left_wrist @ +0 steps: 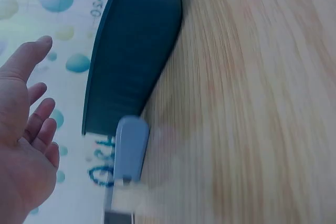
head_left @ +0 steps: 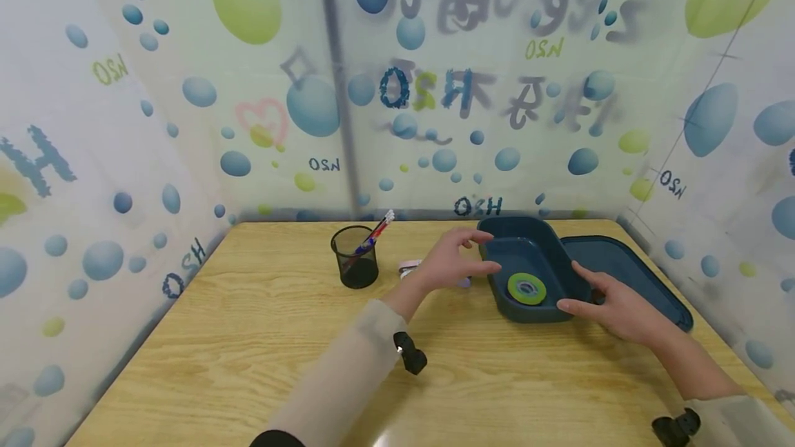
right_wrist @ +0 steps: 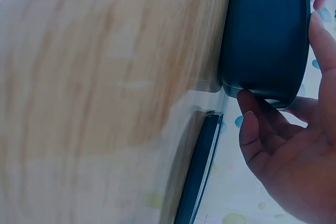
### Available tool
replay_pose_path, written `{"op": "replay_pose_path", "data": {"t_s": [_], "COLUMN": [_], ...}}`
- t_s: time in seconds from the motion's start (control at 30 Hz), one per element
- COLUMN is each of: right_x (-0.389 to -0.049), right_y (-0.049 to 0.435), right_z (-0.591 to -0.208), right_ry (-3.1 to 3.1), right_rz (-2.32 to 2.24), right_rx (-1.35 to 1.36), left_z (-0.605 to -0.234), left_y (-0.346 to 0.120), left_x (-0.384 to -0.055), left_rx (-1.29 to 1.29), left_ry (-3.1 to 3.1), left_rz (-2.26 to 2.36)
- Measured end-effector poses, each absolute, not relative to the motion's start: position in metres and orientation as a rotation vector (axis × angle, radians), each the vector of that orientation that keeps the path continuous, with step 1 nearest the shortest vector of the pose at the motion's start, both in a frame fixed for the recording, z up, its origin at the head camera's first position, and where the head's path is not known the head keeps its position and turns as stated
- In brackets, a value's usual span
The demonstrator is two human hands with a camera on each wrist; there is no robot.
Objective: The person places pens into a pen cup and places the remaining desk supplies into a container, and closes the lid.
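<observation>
A dark blue rectangular box (head_left: 539,254) with rounded corners stands at the table's back right, open at the top. In it lies a roll of green tape (head_left: 526,289). My right hand (head_left: 624,308) grips the box's right near corner, thumb by the front rim; the right wrist view shows its fingertips against the dark wall (right_wrist: 265,35). At the box's left side is my left hand (head_left: 452,259), thumb and fingers spread apart. The left wrist view has this hand (left_wrist: 26,140) with relaxed fingers, holding nothing, and a gap to the box wall (left_wrist: 134,51).
A dark blue lid (head_left: 621,271) lies right of the box, partly hidden. Left of my left hand stands a black mesh pen cup (head_left: 357,267) holding several pens (head_left: 375,232). Behind that hand are small pale items, one a rounded grey-blue piece (left_wrist: 131,145). Patterned curtains (head_left: 422,178) border the table.
</observation>
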State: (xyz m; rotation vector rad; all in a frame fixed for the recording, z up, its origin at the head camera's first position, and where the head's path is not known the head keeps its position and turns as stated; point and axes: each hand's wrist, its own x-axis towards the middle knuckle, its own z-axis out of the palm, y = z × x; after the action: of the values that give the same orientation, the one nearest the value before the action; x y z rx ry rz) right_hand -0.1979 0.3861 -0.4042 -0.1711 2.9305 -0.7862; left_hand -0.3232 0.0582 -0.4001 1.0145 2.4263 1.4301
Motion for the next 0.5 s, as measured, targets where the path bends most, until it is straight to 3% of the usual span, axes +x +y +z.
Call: {"op": "replay_pose_path", "data": {"t_s": [0.5], "right_x": [-0.199], "right_y": [0.386], "right_z": [-0.405], "right_ry": [2.914], "right_rz": [-0.801], "right_rx": [-0.171], "left_z": [-0.422], "left_y": [0.002], "left_x": [-0.343], "left_rx": [0.967], "left_ry": [2.471], "left_rz": [1.322]}}
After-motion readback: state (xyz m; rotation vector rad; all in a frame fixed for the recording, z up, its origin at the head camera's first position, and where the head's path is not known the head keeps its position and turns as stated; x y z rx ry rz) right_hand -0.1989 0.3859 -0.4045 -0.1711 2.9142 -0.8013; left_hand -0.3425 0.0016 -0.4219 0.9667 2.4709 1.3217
